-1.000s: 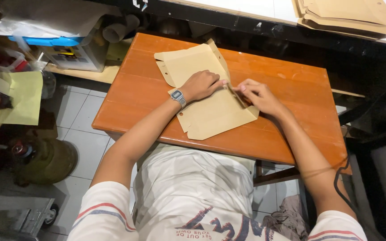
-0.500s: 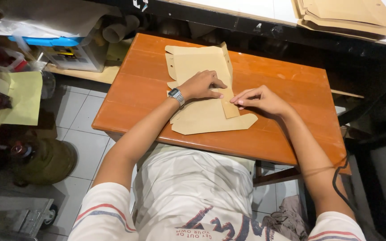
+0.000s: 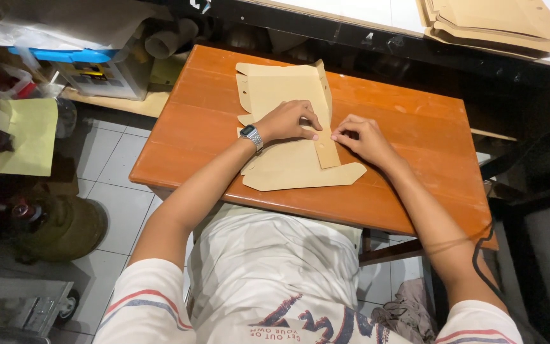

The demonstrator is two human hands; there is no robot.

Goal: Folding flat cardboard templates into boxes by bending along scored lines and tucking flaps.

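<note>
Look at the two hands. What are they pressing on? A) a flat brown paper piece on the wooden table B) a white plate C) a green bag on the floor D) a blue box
A: the left hand and right hand both rest on the brown paper piece, which lies flat on the orange-brown wooden table.

One brown paper cut-out (image 3: pixel 288 127) lay on the one orange table (image 3: pixel 408 127). Two hands pressed it, the left hand (image 3: pixel 288 121) and right hand (image 3: pixel 361 137). One wristwatch (image 3: pixel 250 136) showed. A stack of similar cut-outs (image 3: pixel 498 22) lay beyond the table's far edge, uncountable.
</note>
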